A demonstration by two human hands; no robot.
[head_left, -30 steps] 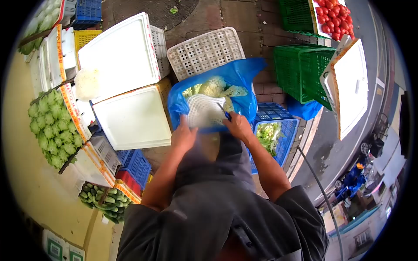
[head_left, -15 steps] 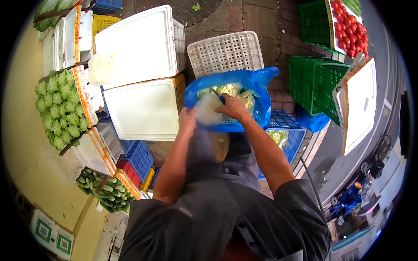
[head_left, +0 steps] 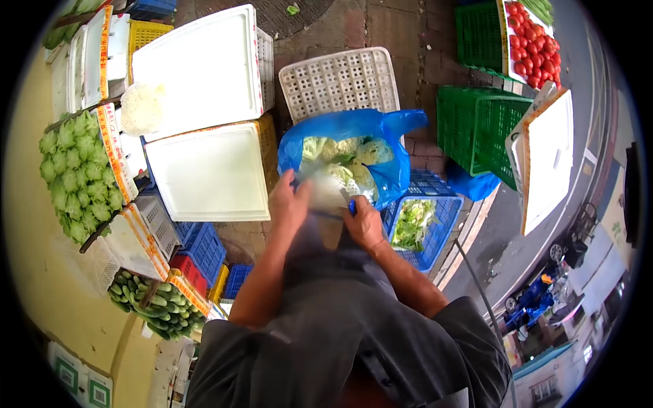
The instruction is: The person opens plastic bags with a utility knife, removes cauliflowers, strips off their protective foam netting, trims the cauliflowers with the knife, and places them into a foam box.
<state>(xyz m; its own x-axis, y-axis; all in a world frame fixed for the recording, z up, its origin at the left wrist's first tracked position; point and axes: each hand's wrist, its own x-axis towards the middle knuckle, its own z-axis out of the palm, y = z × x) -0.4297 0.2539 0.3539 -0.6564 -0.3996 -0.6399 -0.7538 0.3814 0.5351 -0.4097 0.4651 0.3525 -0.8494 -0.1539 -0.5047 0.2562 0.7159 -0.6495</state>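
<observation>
In the head view, the blue bag (head_left: 333, 122) gapes open, its mouth toward the camera; clock positions here are read from its middle. Inside it, cauliflower heads (head_left: 374, 152) lie from eleven to two o'clock, some pale leaf among them. A pale piece (head_left: 330, 192) sits toward six, at the near rim between the hands — too blurred to tell whether netting wraps it.

The left hand (head_left: 288, 204) is at seven to eight o'clock, fingers partly spread and pointing at the bag; whether they grip its edge cannot be told. The right hand (head_left: 365, 223), near five, is curled closed around a small blue handle (head_left: 352, 206), whose far end is lost in the blur.

A white crate (head_left: 339, 78) lies at twelve, its near edge behind the bag; a blue crate (head_left: 441, 231) holding leafy greens (head_left: 412, 223) stands at four.

The step in hand seems to be work on the pale piece at the rim — the next move probably calls for steadying it with the left fingers and holding the handle clear of the thin plastic.
</observation>
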